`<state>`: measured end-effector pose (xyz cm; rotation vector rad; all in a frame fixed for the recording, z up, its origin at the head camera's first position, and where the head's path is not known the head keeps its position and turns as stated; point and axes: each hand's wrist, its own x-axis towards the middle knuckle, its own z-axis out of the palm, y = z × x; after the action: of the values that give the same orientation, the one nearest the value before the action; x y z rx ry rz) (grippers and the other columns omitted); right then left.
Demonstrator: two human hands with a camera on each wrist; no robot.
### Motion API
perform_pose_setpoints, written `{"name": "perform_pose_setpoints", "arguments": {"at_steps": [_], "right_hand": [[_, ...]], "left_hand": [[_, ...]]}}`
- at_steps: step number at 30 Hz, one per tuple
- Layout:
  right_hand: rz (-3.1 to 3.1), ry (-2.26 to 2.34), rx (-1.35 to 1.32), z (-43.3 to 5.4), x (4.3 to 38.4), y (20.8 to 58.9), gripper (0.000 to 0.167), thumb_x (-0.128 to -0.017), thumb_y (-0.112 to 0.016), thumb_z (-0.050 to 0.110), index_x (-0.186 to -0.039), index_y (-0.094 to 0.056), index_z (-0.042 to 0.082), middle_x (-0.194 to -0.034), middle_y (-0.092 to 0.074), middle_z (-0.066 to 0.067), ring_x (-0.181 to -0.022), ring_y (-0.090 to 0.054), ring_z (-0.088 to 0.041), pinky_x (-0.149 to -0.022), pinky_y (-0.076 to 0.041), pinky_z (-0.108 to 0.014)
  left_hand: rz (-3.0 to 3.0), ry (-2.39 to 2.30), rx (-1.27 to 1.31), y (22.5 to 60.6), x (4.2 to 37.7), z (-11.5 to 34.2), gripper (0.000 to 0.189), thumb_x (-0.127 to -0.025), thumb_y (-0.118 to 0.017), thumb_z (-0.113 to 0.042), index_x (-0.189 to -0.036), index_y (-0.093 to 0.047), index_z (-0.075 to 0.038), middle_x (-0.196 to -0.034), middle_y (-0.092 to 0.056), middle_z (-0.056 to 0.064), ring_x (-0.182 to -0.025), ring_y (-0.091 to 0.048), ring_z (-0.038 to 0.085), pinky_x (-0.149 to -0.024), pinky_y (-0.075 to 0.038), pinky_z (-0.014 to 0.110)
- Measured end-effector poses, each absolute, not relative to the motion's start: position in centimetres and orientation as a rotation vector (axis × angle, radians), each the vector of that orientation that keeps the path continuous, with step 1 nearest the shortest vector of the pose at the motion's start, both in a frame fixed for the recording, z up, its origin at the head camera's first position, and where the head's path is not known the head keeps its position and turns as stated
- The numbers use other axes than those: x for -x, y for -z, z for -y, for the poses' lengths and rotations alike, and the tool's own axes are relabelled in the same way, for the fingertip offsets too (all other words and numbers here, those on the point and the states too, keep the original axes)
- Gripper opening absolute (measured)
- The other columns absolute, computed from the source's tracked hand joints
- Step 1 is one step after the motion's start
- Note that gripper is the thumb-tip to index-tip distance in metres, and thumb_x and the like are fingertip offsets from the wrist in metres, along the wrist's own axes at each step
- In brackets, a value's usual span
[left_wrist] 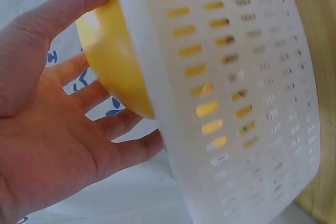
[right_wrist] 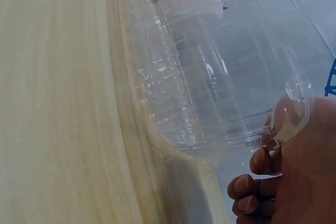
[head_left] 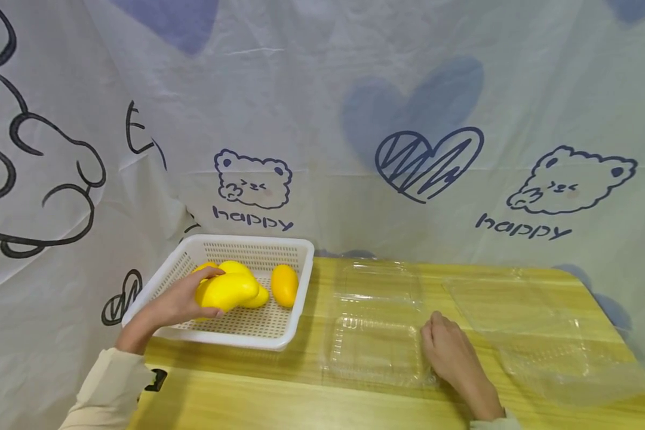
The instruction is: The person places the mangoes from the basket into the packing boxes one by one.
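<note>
My left hand (head_left: pixel 178 300) grips a yellow mango (head_left: pixel 227 291) inside a white perforated basket (head_left: pixel 215 339), thumb on one side and fingers on the other. More mangoes lie beneath and behind it, partly hidden, and an orange-yellow mango (head_left: pixel 285 285) rests by the basket's right wall. In the left wrist view the basket wall covers part of the held mango (left_wrist: pixel 113 51). A clear plastic clamshell box (head_left: pixel 375 349) lies unfolded on the table. With curled fingers, my right hand (head_left: pixel 455 353) pinches its near right corner; the thumb tip is hard to make out (right_wrist: pixel 310 156).
More clear plastic packaging (head_left: pixel 553 346) lies on the table's right side. A small black object (head_left: pixel 157 380) is near the left sleeve. The wooden table (head_left: pixel 279 400) ends at a printed cloth (head_left: pixel 322 149) hanging behind and at the left.
</note>
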<state>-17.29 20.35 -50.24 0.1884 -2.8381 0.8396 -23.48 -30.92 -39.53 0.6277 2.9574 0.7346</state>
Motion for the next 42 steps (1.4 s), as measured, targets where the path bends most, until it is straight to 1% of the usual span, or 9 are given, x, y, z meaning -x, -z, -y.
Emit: {"name": "perform_pose_setpoints", "arguments": {"at_steps": [8,10,16,20,26,29,33,37,42], "right_hand": [[2.857,-0.848,-0.178,-20.4,17.3,50.1,0.024,-0.106,-0.039,0.011,-0.083,-0.046,0.009,-0.071,-0.044,-0.003,-0.066,-0.042,-0.019,-0.062,-0.04,-0.033],[2.852,-0.834,-0.186,-20.5,17.3,50.0,0.024,-0.106,-0.039,0.011,-0.083,-0.046,0.009,-0.071,-0.044,-0.003,-0.066,-0.042,-0.019,-0.061,-0.04,-0.034],[2.844,-0.786,-0.187,-20.7,17.3,50.0,0.024,-0.105,-0.04,0.012,-0.083,-0.048,0.009,-0.072,-0.046,-0.002,-0.067,-0.044,-0.019,-0.062,-0.042,-0.035],[2.854,-0.791,-0.168,-20.8,17.2,50.1,0.024,-0.106,-0.04,0.012,-0.083,-0.049,0.009,-0.072,-0.047,-0.003,-0.068,-0.045,-0.02,-0.063,-0.043,-0.036],[2.891,-0.831,-0.152,-20.5,17.0,50.4,0.025,-0.106,-0.038,0.013,-0.083,-0.049,0.009,-0.073,-0.047,-0.003,-0.068,-0.045,-0.02,-0.064,-0.042,-0.035],[2.885,-0.827,-0.151,-20.3,16.9,50.4,0.024,-0.105,-0.04,0.012,-0.082,-0.048,0.01,-0.073,-0.047,-0.003,-0.068,-0.045,-0.02,-0.063,-0.041,-0.034],[2.874,-0.822,-0.161,-20.1,17.1,50.2,0.025,-0.105,-0.04,0.011,-0.081,-0.047,0.01,-0.071,-0.045,-0.002,-0.066,-0.043,-0.019,-0.062,-0.04,-0.033],[2.867,-0.827,-0.172,-20.1,17.3,50.0,0.026,-0.105,-0.04,0.011,-0.079,-0.046,0.01,-0.069,-0.043,-0.003,-0.065,-0.041,-0.019,-0.062,-0.039,-0.034],[2.873,-0.833,-0.163,-20.3,17.4,49.8,0.027,-0.105,-0.04,0.01,-0.078,-0.044,0.01,-0.068,-0.041,-0.003,-0.064,-0.04,-0.019,-0.061,-0.038,-0.034]], "left_hand": [[-2.985,-0.842,-0.617,39.3,22.9,29.8,0.077,-0.077,-0.091,-0.017,-0.14,-0.051,0.003,-0.14,-0.056,0.024,-0.117,-0.055,0.039,-0.1,-0.045,0.061],[-2.996,-0.855,-0.631,39.1,22.8,29.5,0.077,-0.078,-0.091,-0.017,-0.141,-0.051,0.002,-0.14,-0.056,0.024,-0.116,-0.056,0.039,-0.098,-0.046,0.06],[-3.006,-0.899,-0.667,38.2,22.5,27.8,0.079,-0.078,-0.091,-0.02,-0.144,-0.051,-0.004,-0.142,-0.057,0.019,-0.123,-0.055,0.04,-0.102,-0.044,0.063],[-2.991,-0.951,-0.714,37.8,22.3,26.6,0.079,-0.078,-0.092,-0.023,-0.144,-0.052,-0.006,-0.139,-0.059,0.016,-0.119,-0.057,0.037,-0.101,-0.045,0.06],[-2.945,-1.025,-0.715,37.9,22.1,25.9,0.081,-0.08,-0.09,-0.023,-0.148,-0.048,-0.008,-0.145,-0.055,0.013,-0.119,-0.056,0.032,-0.099,-0.046,0.057],[-2.962,-1.049,-0.716,38.0,21.9,25.7,0.08,-0.081,-0.089,-0.027,-0.149,-0.048,-0.011,-0.146,-0.054,0.012,-0.118,-0.056,0.031,-0.097,-0.047,0.056],[-2.91,-1.151,-0.72,37.9,21.4,25.4,0.078,-0.086,-0.085,-0.031,-0.151,-0.045,-0.013,-0.147,-0.052,0.013,-0.113,-0.057,0.031,-0.092,-0.051,0.051],[-2.807,-1.28,-0.71,37.6,20.9,24.9,0.077,-0.091,-0.08,-0.027,-0.154,-0.038,-0.013,-0.149,-0.046,0.015,-0.109,-0.056,0.032,-0.086,-0.053,0.044],[-2.708,-1.403,-0.752,37.3,20.6,23.9,0.075,-0.094,-0.077,-0.02,-0.156,-0.036,-0.016,-0.148,-0.043,0.014,-0.113,-0.054,0.035,-0.088,-0.054,0.046]]}}
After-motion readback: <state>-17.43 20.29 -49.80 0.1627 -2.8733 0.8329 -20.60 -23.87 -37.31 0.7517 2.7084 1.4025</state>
